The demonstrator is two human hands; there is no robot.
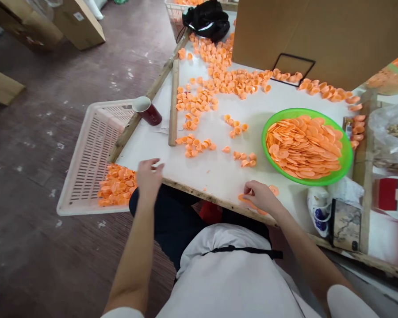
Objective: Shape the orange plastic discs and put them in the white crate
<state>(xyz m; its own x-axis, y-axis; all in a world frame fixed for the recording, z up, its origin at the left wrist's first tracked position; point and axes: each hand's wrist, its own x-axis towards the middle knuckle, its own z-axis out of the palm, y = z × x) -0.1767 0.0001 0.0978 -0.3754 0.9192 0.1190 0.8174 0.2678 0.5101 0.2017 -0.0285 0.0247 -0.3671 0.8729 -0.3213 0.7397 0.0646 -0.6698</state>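
Note:
Near the front left edge of the table, my left hand (149, 176) hovers with thumb and fingers slightly apart and nothing visible between them. Below and left of it, a white slatted basket (86, 154) holds a heap of small orange plastic pieces (117, 185). My right hand (260, 195) is low over the table's front edge, its fingers closed at a flat orange disc (245, 199). Another orange disc (273, 190) lies just beyond that hand. A green bowl (268, 160) full of flat orange discs (305, 148) stands to the right. Small orange cups (195, 145) lie scattered across the white tabletop.
A dark red mug (150, 112) lies tilted by a wooden strip (174, 101). Behind stand a large cardboard box (318, 39) and a black bag (207, 20). A phone-like flat object (346, 225) and a plastic bag (391, 132) are at right.

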